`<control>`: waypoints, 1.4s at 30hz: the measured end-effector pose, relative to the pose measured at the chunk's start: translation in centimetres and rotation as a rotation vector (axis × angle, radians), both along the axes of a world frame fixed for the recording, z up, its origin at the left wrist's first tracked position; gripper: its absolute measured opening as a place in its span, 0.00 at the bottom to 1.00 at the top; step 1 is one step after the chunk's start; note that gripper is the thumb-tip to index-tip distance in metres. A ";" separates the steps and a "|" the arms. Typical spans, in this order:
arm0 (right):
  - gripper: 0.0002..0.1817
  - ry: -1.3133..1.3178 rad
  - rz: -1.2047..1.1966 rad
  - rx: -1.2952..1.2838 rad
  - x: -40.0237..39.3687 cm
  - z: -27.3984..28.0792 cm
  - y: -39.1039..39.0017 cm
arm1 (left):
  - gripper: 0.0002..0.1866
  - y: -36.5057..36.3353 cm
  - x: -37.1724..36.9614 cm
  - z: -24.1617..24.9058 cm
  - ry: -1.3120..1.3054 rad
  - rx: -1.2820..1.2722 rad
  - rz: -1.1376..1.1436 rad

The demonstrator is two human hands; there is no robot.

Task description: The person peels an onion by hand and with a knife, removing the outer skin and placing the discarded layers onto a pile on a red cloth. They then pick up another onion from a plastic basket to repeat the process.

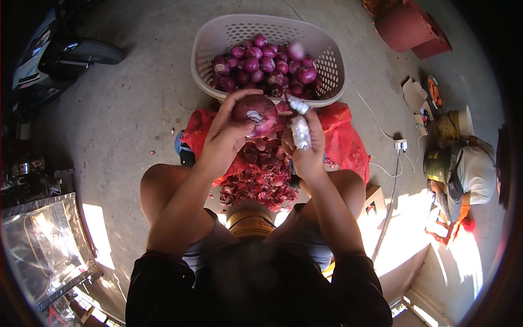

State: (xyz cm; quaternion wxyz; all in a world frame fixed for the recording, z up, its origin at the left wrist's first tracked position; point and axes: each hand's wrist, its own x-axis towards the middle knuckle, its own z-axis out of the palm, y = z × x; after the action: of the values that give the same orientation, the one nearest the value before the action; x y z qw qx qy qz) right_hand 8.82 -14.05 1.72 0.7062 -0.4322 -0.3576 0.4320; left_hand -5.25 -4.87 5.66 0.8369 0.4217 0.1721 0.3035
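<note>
My left hand (224, 135) is wrapped round a large red onion (261, 121), thumb on its near side, where a pale patch shows. Close to its right is my right hand (308, 155), fingers curled, with silvery wrapping (300, 132) on the thumb and index finger. Dark reddish skin shows by that index fingertip, but what the hand grips is not clear. Beyond both hands stands a pale perforated basket (204, 82) with many shiny purple onions (251, 65) in it. Below the hands lies a heap of loose red onion skins (260, 177).
Red mesh bags (343, 139) lie beside the skins. A yellowish tub (249, 224) stands between my legs. At right, another person (474, 174) is bent low near a power socket (401, 144) with cables. A motorcycle wheel (95, 50) is upper left; red containers (406, 27) are upper right.
</note>
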 end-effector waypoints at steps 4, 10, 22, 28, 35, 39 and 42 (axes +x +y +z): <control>0.23 0.053 0.079 0.116 1.7 -0.6 -0.4 | 0.30 0.0 0.2 0.5 0.002 0.003 0.023; 0.28 -0.197 0.095 0.047 1.4 -0.7 -0.9 | 0.29 -0.1 0.4 0.3 -0.024 -0.012 0.095; 0.26 -0.189 0.165 0.033 0.4 0.1 -0.8 | 0.27 -0.5 0.6 -0.3 -0.051 -0.073 0.018; 0.22 -0.238 0.063 0.054 0.6 -0.7 -0.5 | 0.26 -0.7 0.7 -0.1 -0.139 -0.190 0.006; 0.29 -0.393 0.147 -0.046 1.5 0.6 -1.1 | 0.21 -0.6 0.8 -0.7 -0.075 -0.064 0.145; 0.32 -0.481 0.218 -0.186 1.6 1.6 -1.3 | 0.23 -0.4 1.1 -0.7 -0.059 0.030 0.258; 0.33 -0.447 0.179 -0.149 1.2 1.5 -1.0 | 0.22 -0.3 1.1 -0.9 -0.041 0.145 0.275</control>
State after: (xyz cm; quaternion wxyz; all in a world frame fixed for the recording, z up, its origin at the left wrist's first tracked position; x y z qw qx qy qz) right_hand 10.06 -15.04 3.25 0.5348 -0.5344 -0.5090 0.4116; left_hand -4.16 -5.17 4.74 0.7580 0.4472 0.1887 0.4357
